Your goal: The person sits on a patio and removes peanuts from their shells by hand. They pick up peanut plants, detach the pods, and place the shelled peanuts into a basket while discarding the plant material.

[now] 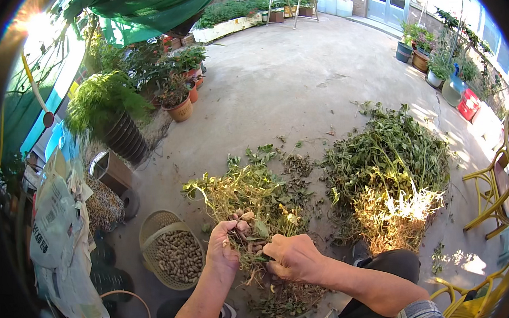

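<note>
Both hands work at a bunch of peanut plants (247,194) with roots and pods, low in the middle. My left hand (224,244) grips the roots and stems at their left side, with several peanut pods (242,224) by its fingertips. At the right side of the same roots, my right hand (292,258) has its fingers curled against pods and stems; what lies under the fingers is hidden. A plastic basket (152,250) with a handle stands left of my left hand, holding many peanuts in the shell (179,255).
A large pile of peanut plants (388,165) lies to the right on the concrete ground (267,76). Plant debris (288,299) lies between my legs. Potted plants (178,107) and sacks (58,247) stand at the left, a rattan chair (497,185) at the right.
</note>
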A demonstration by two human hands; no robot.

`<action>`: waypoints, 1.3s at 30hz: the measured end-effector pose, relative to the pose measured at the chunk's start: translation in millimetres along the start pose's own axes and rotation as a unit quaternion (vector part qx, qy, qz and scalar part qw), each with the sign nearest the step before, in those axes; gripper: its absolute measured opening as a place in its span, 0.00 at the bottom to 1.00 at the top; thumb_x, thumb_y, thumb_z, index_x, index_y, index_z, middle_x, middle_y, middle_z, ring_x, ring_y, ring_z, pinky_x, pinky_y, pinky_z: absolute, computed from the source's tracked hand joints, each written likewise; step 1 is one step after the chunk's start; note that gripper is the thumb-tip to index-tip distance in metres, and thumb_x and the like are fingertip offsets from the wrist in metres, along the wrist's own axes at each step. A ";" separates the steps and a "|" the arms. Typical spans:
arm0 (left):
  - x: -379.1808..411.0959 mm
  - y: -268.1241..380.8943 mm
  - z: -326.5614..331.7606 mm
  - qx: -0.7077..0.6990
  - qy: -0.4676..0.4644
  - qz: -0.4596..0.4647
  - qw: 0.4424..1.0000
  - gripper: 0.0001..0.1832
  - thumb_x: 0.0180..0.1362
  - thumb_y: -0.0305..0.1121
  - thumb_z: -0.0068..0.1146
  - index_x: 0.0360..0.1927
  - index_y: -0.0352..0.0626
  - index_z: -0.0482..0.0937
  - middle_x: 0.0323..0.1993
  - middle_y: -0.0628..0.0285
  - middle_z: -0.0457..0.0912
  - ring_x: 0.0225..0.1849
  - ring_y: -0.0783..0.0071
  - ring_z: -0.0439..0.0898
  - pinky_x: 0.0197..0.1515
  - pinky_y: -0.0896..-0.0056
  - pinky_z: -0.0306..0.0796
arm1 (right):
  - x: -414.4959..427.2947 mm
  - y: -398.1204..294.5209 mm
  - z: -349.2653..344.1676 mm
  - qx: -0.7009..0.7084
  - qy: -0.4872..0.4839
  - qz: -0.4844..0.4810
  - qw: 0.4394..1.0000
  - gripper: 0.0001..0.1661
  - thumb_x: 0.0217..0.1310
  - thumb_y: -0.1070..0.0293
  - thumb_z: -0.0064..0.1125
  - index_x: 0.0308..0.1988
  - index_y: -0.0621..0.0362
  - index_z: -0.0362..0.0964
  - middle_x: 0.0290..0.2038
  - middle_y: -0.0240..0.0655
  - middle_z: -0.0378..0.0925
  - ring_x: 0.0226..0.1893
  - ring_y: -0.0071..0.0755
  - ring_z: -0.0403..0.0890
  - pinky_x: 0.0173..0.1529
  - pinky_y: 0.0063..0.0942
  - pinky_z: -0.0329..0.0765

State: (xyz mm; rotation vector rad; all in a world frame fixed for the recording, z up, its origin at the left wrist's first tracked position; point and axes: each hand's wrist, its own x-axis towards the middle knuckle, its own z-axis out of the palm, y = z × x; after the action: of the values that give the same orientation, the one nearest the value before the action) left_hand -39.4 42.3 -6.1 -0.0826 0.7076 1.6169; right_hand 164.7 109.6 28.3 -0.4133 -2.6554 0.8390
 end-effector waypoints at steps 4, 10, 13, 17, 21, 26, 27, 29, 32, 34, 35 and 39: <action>-1.1 -3.3 0.2 -0.019 0.013 0.005 1.000 0.10 0.57 0.28 0.48 0.42 0.39 0.74 0.30 0.60 0.79 0.32 0.66 0.78 0.43 0.59 0.76 | -0.7 -14.2 -6.3 -0.052 -0.007 0.057 0.997 0.12 0.49 0.66 0.62 0.34 0.56 0.69 0.31 0.42 0.71 0.29 0.47 0.79 0.29 0.41 0.74; -9.6 -11.1 15.5 0.052 -0.017 0.013 0.998 0.17 0.56 0.31 0.49 0.48 0.35 0.74 0.37 0.59 0.82 0.39 0.64 0.81 0.50 0.61 0.75 | -2.3 -5.0 7.6 -0.004 0.093 -0.025 0.995 0.24 0.46 0.70 0.63 0.47 0.58 0.72 0.35 0.40 0.72 0.30 0.49 0.78 0.31 0.41 0.74; -12.3 -13.1 18.6 0.072 -0.025 0.030 0.997 0.20 0.56 0.33 0.50 0.52 0.36 0.74 0.41 0.59 0.83 0.44 0.63 0.82 0.53 0.59 0.74 | 0.9 -1.8 9.4 -0.017 0.115 -0.068 0.991 0.19 0.45 0.72 0.63 0.40 0.59 0.69 0.34 0.41 0.70 0.31 0.48 0.79 0.31 0.42 0.75; -15.1 -17.4 29.2 0.119 -0.012 0.060 0.991 0.21 0.61 0.36 0.49 0.55 0.37 0.75 0.47 0.57 0.83 0.47 0.63 0.81 0.56 0.58 0.72 | 4.0 3.8 16.8 0.029 0.160 -0.019 0.987 0.18 0.49 0.74 0.60 0.43 0.61 0.70 0.31 0.43 0.75 0.29 0.51 0.79 0.32 0.43 0.75; -16.2 -24.8 24.3 0.163 -0.074 0.040 0.983 0.20 0.67 0.41 0.45 0.55 0.38 0.75 0.51 0.58 0.81 0.51 0.65 0.79 0.59 0.60 0.70 | 14.5 6.0 8.5 0.302 0.189 0.217 0.909 0.07 0.60 0.76 0.55 0.40 0.63 0.74 0.23 0.36 0.77 0.24 0.26 0.75 0.29 0.28 0.71; -22.0 -32.7 32.9 0.150 -0.089 0.015 0.985 0.20 0.69 0.43 0.46 0.56 0.39 0.73 0.51 0.61 0.80 0.52 0.69 0.77 0.60 0.60 0.68 | 19.8 32.4 10.2 0.491 0.173 0.261 0.813 0.10 0.58 0.77 0.51 0.39 0.67 0.76 0.22 0.25 0.73 0.21 0.14 0.69 0.24 0.20 0.65; -21.3 -31.4 33.7 0.149 -0.102 0.013 0.984 0.22 0.70 0.44 0.44 0.57 0.38 0.72 0.52 0.59 0.79 0.52 0.67 0.77 0.60 0.60 0.68 | 20.3 30.6 4.9 0.494 0.179 0.275 0.805 0.10 0.59 0.77 0.51 0.39 0.67 0.76 0.22 0.25 0.73 0.21 0.14 0.69 0.24 0.19 0.65; -20.0 -28.0 39.2 0.145 -0.127 0.007 0.981 0.24 0.71 0.46 0.42 0.59 0.38 0.70 0.54 0.57 0.79 0.54 0.64 0.77 0.61 0.59 0.68 | 21.8 27.7 -9.6 0.499 0.190 0.301 0.790 0.11 0.59 0.77 0.51 0.41 0.67 0.77 0.22 0.26 0.74 0.20 0.13 0.69 0.23 0.19 0.65; -21.7 -24.8 42.3 0.119 -0.099 0.019 0.988 0.23 0.69 0.45 0.45 0.58 0.38 0.71 0.53 0.59 0.79 0.53 0.66 0.76 0.61 0.59 0.68 | 21.7 36.8 -16.1 0.516 0.192 0.289 0.784 0.12 0.59 0.79 0.53 0.43 0.68 0.77 0.22 0.27 0.74 0.19 0.14 0.70 0.22 0.18 0.65; -19.7 -20.9 35.6 0.104 -0.093 0.027 0.990 0.22 0.64 0.39 0.55 0.58 0.39 0.71 0.51 0.60 0.79 0.52 0.69 0.76 0.59 0.61 0.68 | 24.6 33.4 -18.0 0.552 0.186 0.291 0.759 0.13 0.56 0.84 0.50 0.41 0.67 0.78 0.23 0.31 0.74 0.19 0.18 0.69 0.25 0.19 0.67; -17.7 -20.8 30.4 0.146 -0.084 0.044 0.985 0.23 0.61 0.36 0.58 0.58 0.39 0.71 0.51 0.60 0.79 0.52 0.69 0.76 0.59 0.62 0.68 | 25.9 30.2 -19.0 0.564 0.176 0.295 0.751 0.13 0.56 0.85 0.50 0.41 0.67 0.78 0.23 0.31 0.74 0.19 0.19 0.69 0.25 0.19 0.67; -20.3 -26.3 39.3 0.244 -0.053 0.060 0.966 0.36 0.49 0.23 0.67 0.63 0.37 0.64 0.50 0.60 0.77 0.51 0.70 0.77 0.55 0.66 0.72 | 23.9 26.3 -22.8 0.573 0.144 0.290 0.753 0.14 0.54 0.86 0.51 0.40 0.65 0.79 0.23 0.29 0.74 0.20 0.17 0.70 0.26 0.18 0.67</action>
State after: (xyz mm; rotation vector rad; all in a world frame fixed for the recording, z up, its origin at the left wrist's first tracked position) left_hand 2.2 43.6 24.3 0.4087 1.0234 1.5045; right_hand 156.6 150.4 35.5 -0.8920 -1.2674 2.1220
